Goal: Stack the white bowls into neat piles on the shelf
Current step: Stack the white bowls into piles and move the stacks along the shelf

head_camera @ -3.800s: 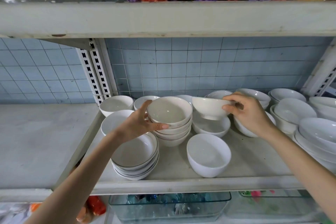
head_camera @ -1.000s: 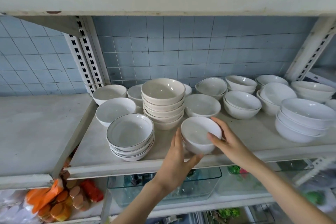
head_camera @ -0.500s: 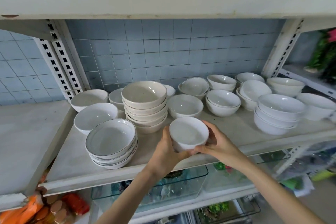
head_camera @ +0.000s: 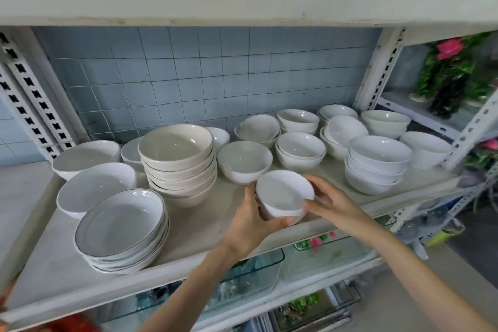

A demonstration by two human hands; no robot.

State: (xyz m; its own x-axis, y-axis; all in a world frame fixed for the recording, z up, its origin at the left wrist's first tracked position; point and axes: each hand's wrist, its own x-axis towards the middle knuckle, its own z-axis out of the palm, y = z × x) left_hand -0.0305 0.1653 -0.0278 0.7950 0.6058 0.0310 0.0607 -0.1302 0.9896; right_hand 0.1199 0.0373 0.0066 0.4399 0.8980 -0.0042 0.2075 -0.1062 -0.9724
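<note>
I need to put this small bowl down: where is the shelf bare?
Bare shelf runs along the front, between the dark-rimmed dish stack and the held bowl. A smaller gap lies between that bowl and the three-bowl stack. The back row is crowded.

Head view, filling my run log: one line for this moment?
left hand: grips small bowl | right hand: grips same bowl | where: shelf front

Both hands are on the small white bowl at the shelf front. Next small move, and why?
Probably carry the small round white bowl back and nest it in the lone white bowl just behind. The left hand and right hand grip it from both sides; the bowl behind stands unstacked, looks a similar size and is the nearest.
</note>
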